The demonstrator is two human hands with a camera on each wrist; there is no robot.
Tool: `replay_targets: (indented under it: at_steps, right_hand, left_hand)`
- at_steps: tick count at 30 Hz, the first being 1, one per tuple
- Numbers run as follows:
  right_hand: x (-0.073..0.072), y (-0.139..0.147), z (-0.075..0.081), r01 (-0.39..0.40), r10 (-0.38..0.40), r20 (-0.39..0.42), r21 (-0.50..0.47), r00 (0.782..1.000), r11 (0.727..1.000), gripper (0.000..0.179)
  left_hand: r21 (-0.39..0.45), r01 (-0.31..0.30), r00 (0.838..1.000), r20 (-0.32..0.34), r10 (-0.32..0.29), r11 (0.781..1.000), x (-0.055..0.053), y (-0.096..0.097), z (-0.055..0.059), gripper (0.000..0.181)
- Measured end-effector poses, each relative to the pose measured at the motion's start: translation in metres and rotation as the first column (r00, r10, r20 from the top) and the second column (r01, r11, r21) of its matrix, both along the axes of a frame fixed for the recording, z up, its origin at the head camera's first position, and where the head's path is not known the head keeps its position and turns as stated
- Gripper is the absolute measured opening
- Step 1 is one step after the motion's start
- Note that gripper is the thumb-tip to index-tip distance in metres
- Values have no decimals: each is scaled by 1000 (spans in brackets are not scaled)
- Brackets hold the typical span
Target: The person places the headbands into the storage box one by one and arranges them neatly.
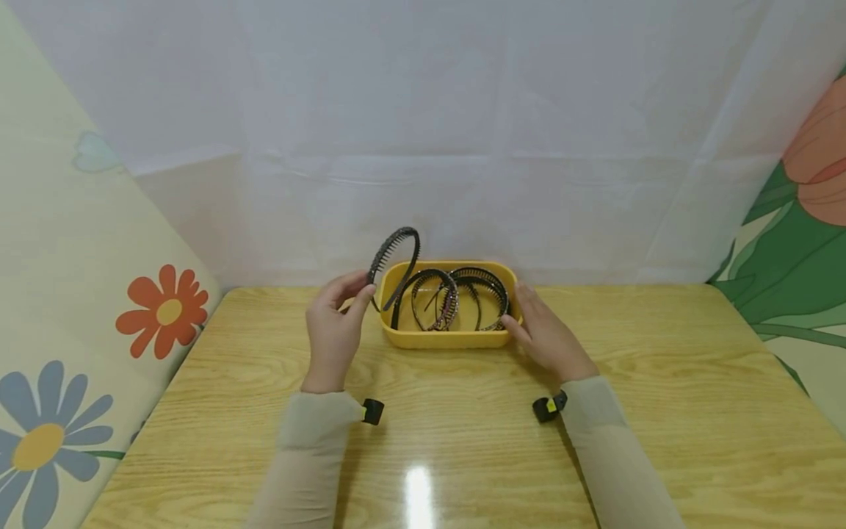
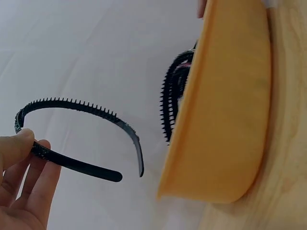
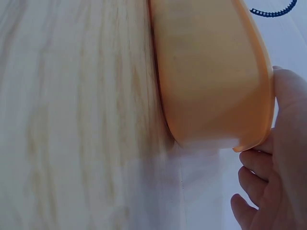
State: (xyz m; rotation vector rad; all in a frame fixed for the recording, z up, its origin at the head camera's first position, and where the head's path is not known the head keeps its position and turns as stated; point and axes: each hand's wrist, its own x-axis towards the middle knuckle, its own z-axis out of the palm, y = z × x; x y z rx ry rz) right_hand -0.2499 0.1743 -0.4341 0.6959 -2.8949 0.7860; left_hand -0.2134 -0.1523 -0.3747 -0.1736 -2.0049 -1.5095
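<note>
My left hand (image 1: pixel 333 323) pinches a black toothed headband (image 1: pixel 381 255) between thumb and fingers, holding it up at the left end of a yellow plastic container (image 1: pixel 449 339). In the left wrist view the headband (image 2: pixel 86 167) hangs apart from the container wall, its two tips pointing towards it. Glittery decoration covers part of the band near the thumb. My right hand (image 1: pixel 548 338) grips the container's right end, thumb over the rim and fingers against the outer side. Inside the container lie several more dark headbands (image 1: pixel 485 275), overlapping, some with sparkly trim.
The container stands at the back of a wood-grain table (image 1: pixel 449 411), close to a white cloth backdrop (image 1: pixel 396 110). Flower-printed panels (image 1: pixel 59 242) flank the table on both sides. A black wrist device (image 1: pixel 373 411) shows beside the left cuff, another (image 1: pixel 547 408) beside the right.
</note>
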Motion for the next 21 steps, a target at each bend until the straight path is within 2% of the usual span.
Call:
replay_targets:
  at_steps: [11, 15, 21]
  right_hand:
    - [1, 0, 1, -2, 2, 5, -5, 1000, 1000, 76]
    - [1, 0, 1, -2, 2, 0, -2, 1000, 1000, 76]
    - [2, 0, 3, 0, 0, 13, -8, 1000, 1000, 76]
  left_hand:
    - [-21, 53, 999, 4, -53, 998, -9, 14, -20, 18]
    - [-98, 52, 999, 3, -52, 994, -10, 19, -25, 18]
    - [-213, 51, 999, 1, -52, 976, -8, 24, -32, 18]
